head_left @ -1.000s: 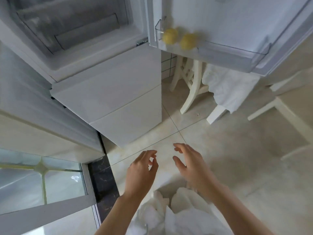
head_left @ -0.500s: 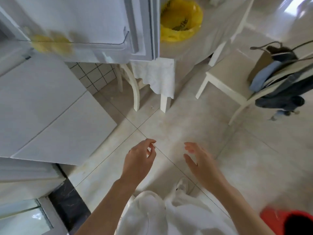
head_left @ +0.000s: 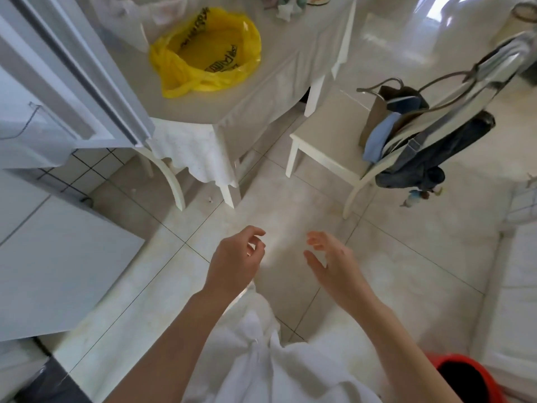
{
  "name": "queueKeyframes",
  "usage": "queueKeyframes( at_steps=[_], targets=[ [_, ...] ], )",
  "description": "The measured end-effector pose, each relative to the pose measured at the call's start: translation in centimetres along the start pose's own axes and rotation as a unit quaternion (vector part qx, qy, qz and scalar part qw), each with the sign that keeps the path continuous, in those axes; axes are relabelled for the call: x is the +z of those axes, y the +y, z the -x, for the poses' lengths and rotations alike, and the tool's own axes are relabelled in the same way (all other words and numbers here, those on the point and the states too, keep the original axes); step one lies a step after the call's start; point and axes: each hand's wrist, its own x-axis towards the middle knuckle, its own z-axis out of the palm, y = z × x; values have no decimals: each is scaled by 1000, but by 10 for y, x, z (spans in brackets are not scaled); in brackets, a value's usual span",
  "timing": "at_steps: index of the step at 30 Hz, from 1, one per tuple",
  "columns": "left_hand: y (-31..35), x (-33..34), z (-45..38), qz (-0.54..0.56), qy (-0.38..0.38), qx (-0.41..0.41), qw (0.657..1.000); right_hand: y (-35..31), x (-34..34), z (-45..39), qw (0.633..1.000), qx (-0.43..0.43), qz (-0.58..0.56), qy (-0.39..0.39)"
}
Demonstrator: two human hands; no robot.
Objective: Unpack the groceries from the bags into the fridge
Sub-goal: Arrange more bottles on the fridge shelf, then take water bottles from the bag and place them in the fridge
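The view has swung away from the fridge door toward the table, where the yellow grocery bag lies beside that door. Left hand and right hand hang loosely curled, holding nothing, well short of the bag; probably fetching the next item.

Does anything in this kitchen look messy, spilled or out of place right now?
Nothing is spilled or broken. The yellow bag lies slumped open on the table, and clothes hang loosely off the chair. A small scrap lies on the floor by a table leg. Both hands are empty.
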Motion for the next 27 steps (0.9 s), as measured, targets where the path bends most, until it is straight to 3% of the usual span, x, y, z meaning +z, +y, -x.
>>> queueKeyframes(
  at_steps=[10, 19, 27],
  targets=[
    [18, -4, -153, 11, 31, -33, 999, -12, -51, -156, 999, -37, 18, 13],
    [31, -29, -299, -3, 48, -80, 996, -52, -95, -333, 993, -112, 46, -10],
    [40, -49, -400, 7, 108, -115, 987, -70, -122, -467, 988, -143, 33, -54]
  ],
)
